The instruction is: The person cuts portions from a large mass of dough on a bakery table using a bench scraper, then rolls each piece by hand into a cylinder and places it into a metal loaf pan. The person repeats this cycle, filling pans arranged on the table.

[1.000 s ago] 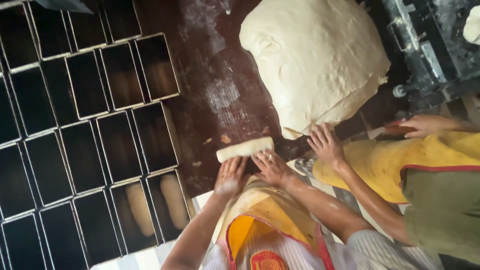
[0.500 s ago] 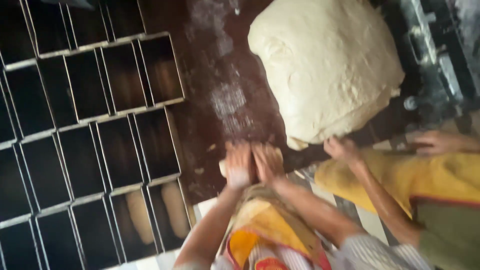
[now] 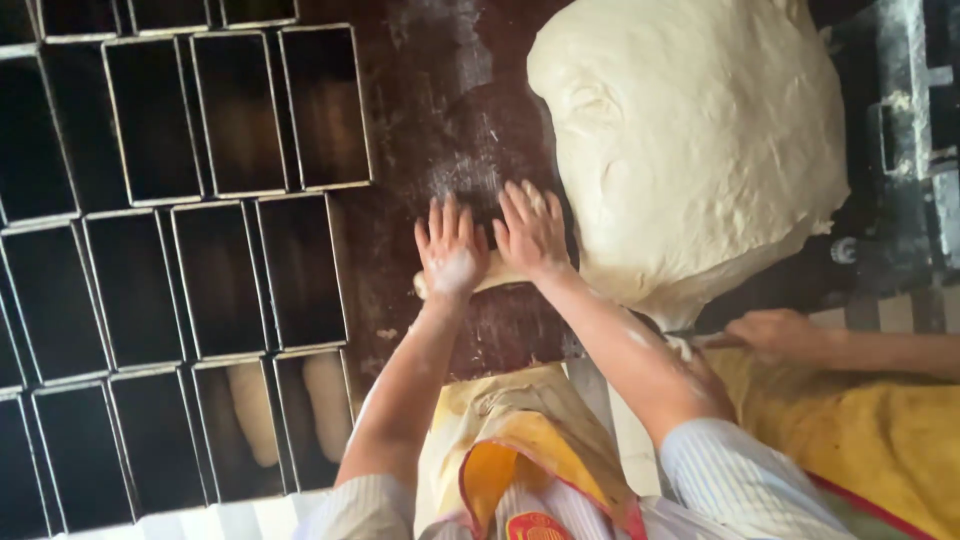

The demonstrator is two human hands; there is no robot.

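Both hands lie flat, palms down and fingers spread, side by side on a small piece of dough [image 3: 492, 276] that shows only as a pale strip under the palms and wrists; neither grip closes around it, the fingers stay apart and simply press on top. The left hand [image 3: 452, 250] is dusted white with flour, and the right hand [image 3: 530, 232] sits just beside it, its fingertips close to the edge of the big dough mound [image 3: 690, 140]. The small piece rests on the dark tabletop [image 3: 420, 120], near the middle of its near edge, on a patch of scattered flour. The big mound fills the far right part of the tabletop, wide, pale and lumpy, and hangs toward the near edge on the right. To the left of the hands, rows of black rectangular baking tins [image 3: 220, 270] stand packed edge to edge across the left side of the tabletop; two tins [image 3: 290, 410] near the front edge hold pale shaped loaves, while the others look dark inside. Below the hands a yellow apron [image 3: 510, 440] and striped sleeves show. At the right, another person's hand [image 3: 775, 330] rests by the lower edge of the big mound, above a yellow cloth [image 3: 860, 430].
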